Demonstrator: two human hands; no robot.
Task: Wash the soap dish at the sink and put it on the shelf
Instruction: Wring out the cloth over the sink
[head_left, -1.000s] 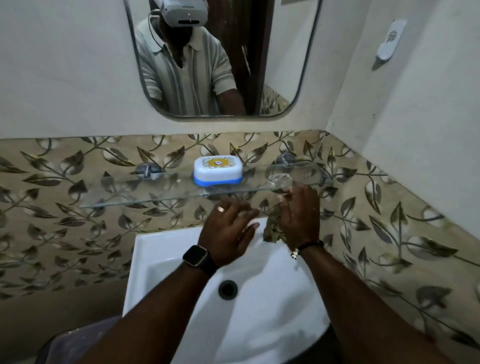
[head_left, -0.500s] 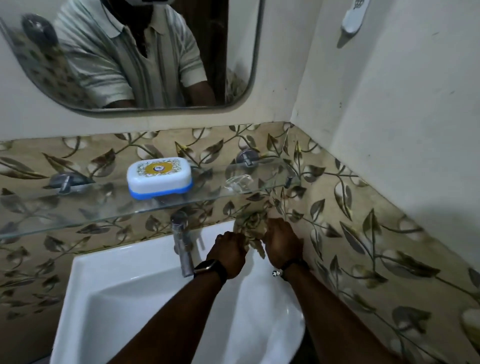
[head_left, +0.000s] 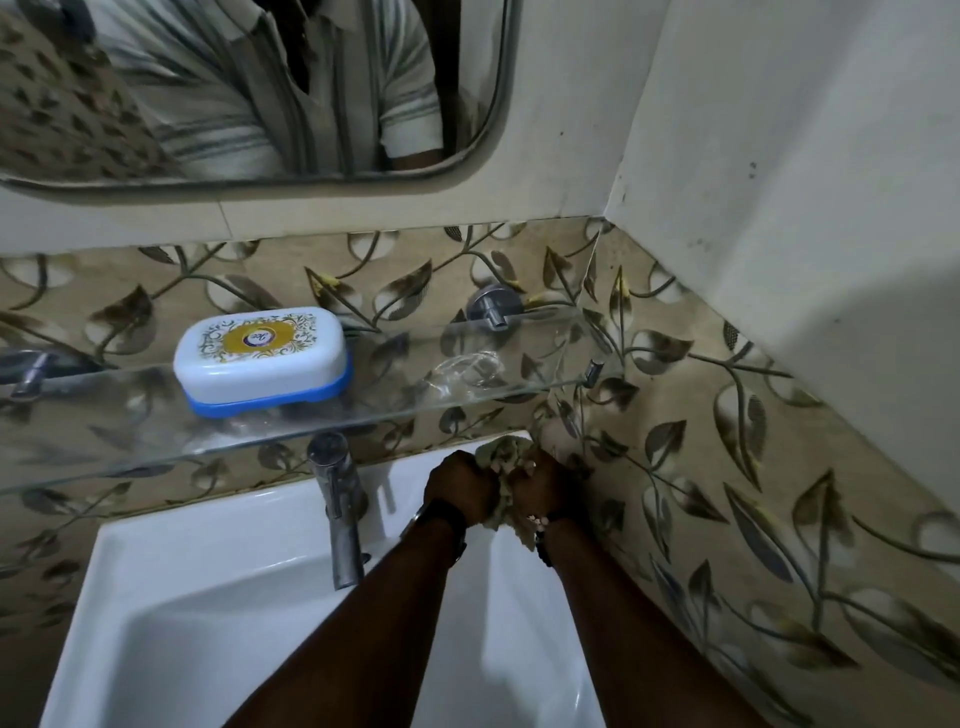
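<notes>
While both hands were bunched together over the back right corner of the sink (head_left: 218, 597), a crumpled, leaf-patterned cloth (head_left: 506, 454) was squeezed between them. The left hand (head_left: 460, 486) had its grip closed into a fist around one side of the cloth, and the right hand (head_left: 543, 488) had its grip closed on the other side, knuckles nearly touching, with a tail of cloth hanging down between the wrists. A dark watch (head_left: 441, 519) sat on the left wrist and a beaded band (head_left: 540, 522) on the right. Left of the hands stood the chrome tap (head_left: 337, 504), rising from the sink's rear edge. Above the sink ran the glass shelf (head_left: 130, 452), and the soap dish (head_left: 262, 361), white-lidded with a blue base and a yellow emblem, rested on it, above and to the left of the tap, lid on and well apart from both hands. Further right along the shelf lay a small clear object (head_left: 467, 371) whose nature I could not tell. Above the shelf hung a mirror (head_left: 498, 104) reflecting a striped shirt.
</notes>
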